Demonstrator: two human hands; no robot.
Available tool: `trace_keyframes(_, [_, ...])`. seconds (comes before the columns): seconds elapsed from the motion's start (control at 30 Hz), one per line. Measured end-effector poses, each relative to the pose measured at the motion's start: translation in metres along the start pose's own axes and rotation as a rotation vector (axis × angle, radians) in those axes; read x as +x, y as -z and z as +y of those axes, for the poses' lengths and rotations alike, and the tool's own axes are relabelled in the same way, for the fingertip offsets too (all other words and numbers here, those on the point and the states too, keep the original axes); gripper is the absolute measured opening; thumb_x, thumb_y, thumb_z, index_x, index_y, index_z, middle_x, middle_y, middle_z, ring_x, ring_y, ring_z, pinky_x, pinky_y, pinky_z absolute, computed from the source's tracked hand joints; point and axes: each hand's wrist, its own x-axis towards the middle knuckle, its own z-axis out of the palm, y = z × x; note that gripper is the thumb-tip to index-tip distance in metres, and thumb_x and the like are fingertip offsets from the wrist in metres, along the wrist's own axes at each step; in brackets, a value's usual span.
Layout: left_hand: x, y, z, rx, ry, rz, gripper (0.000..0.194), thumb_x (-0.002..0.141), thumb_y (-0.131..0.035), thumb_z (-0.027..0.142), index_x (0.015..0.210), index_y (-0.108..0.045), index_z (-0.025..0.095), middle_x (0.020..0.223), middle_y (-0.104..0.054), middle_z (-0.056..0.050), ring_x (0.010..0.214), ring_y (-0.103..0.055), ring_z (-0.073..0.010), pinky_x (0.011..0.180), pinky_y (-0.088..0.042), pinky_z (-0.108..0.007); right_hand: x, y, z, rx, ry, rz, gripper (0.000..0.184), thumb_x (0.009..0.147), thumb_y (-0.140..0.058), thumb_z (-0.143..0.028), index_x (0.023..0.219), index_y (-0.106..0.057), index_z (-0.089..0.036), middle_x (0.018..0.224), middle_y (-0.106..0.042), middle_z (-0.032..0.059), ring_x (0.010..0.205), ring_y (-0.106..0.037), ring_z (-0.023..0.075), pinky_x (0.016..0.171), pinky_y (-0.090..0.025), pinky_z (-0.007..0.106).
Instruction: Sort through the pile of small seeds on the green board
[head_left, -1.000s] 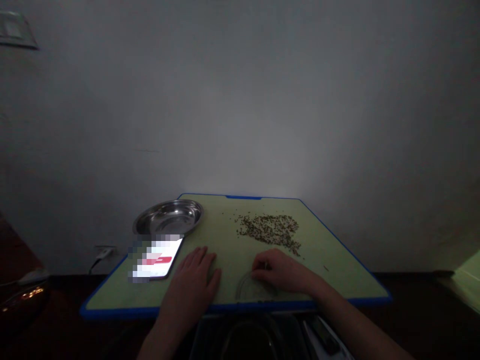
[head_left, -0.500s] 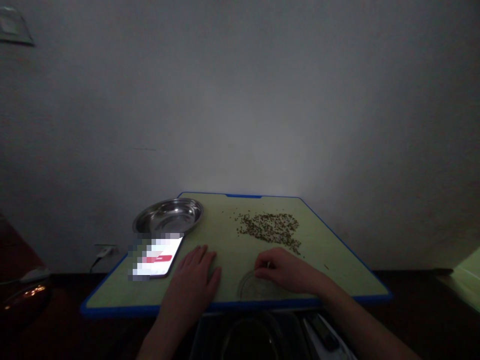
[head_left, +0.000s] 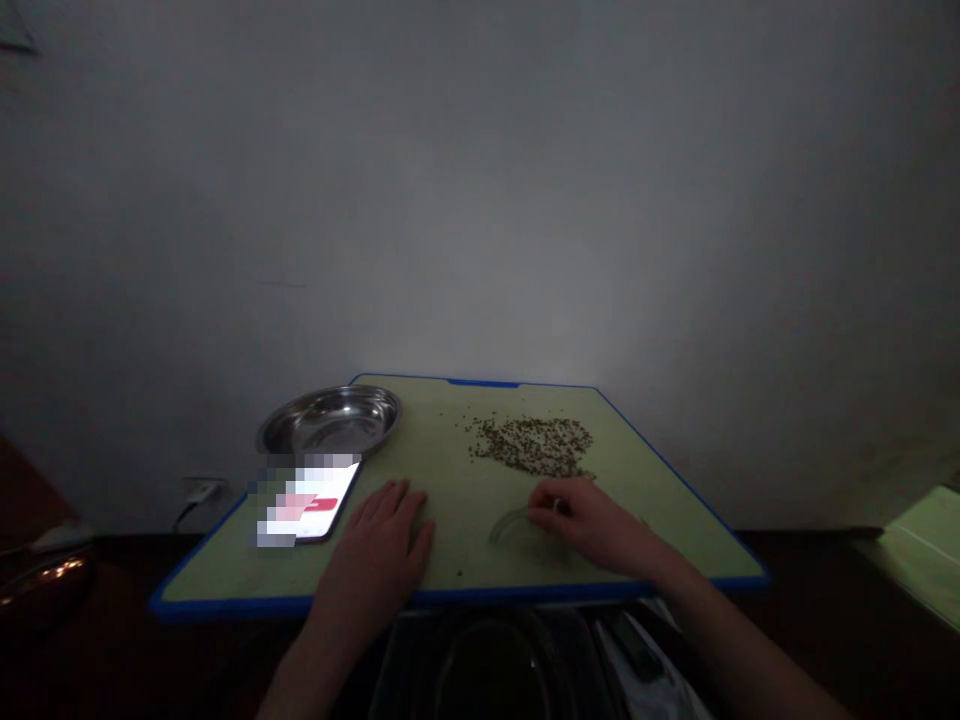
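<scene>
My left hand [head_left: 382, 540] rests flat on the pale green table top [head_left: 442, 530], fingers stretched out, holding nothing. Between the thumb and fingers of my right hand [head_left: 589, 520] is the edge of a clear round dish-like piece [head_left: 506, 522]. Its curved rim shows left of my fingers; I cannot tell whether it is a dish or a lid. Beyond my right hand lies a scattered patch of small dark brown grains or seeds [head_left: 536, 443]. A single dark speck [head_left: 460, 573] lies near the front edge between my hands.
A shiny metal basin [head_left: 334, 425] stands at the table's back left. A lit phone [head_left: 326, 505], partly pixelated, lies in front of it. Blue edging [head_left: 675, 480] runs round the table, with a grey wall [head_left: 480, 200] behind. Dark objects [head_left: 491, 665] sit below the front edge.
My right hand has shifted a little right and away from me, and the clear piece has moved with it. A dark speck now shows near the front edge. My left hand stays flat.
</scene>
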Motion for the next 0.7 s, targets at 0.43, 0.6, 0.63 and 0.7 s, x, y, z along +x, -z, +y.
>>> trace_keyframes(0.43, [-0.002, -0.003, -0.001, -0.005, -0.034, 0.075, 0.036, 0.089, -0.04, 0.028, 0.116, -0.062, 0.017, 0.13, -0.06, -0.014, 0.125, -0.051, -0.0275, 0.105, -0.04, -0.048, 0.036, -0.038, -0.015, 0.079, 0.14, -0.184, 0.016, 0.082, -0.06, -0.023, 0.084, -0.073, -0.015, 0.076, -0.07, 0.0027, 0.066, -0.057, 0.0122, 0.061, -0.04, 0.021])
trace_keyframes(0.6, [-0.002, -0.002, -0.001, -0.012, -0.02, 0.057, 0.037, 0.089, -0.04, 0.028, 0.116, -0.062, 0.016, 0.13, -0.059, -0.015, 0.126, -0.051, -0.0282, 0.106, -0.04, -0.048, 0.029, -0.033, -0.015, 0.104, 0.145, -0.22, 0.015, 0.082, -0.059, -0.023, 0.083, -0.072, -0.014, 0.074, -0.068, 0.0021, 0.068, -0.057, 0.0124, 0.063, -0.041, 0.022])
trace_keyframes(0.63, [-0.002, -0.001, 0.0, -0.01, -0.015, 0.046, 0.038, 0.089, -0.039, 0.029, 0.116, -0.062, 0.015, 0.131, -0.059, -0.016, 0.126, -0.05, -0.0286, 0.106, -0.039, -0.049, 0.027, -0.032, -0.015, 0.113, 0.138, -0.222, 0.015, 0.083, -0.059, -0.023, 0.082, -0.072, -0.014, 0.074, -0.068, 0.0019, 0.068, -0.057, 0.0122, 0.063, -0.041, 0.022])
trace_keyframes(0.7, [-0.002, 0.0, 0.0, -0.008, -0.012, 0.037, 0.038, 0.089, -0.039, 0.029, 0.116, -0.062, 0.015, 0.131, -0.058, -0.016, 0.127, -0.049, -0.029, 0.106, -0.039, -0.049, 0.024, -0.029, -0.016, 0.122, 0.122, -0.218, 0.015, 0.083, -0.059, -0.023, 0.081, -0.071, -0.015, 0.073, -0.067, 0.0017, 0.067, -0.056, 0.0121, 0.062, -0.041, 0.022])
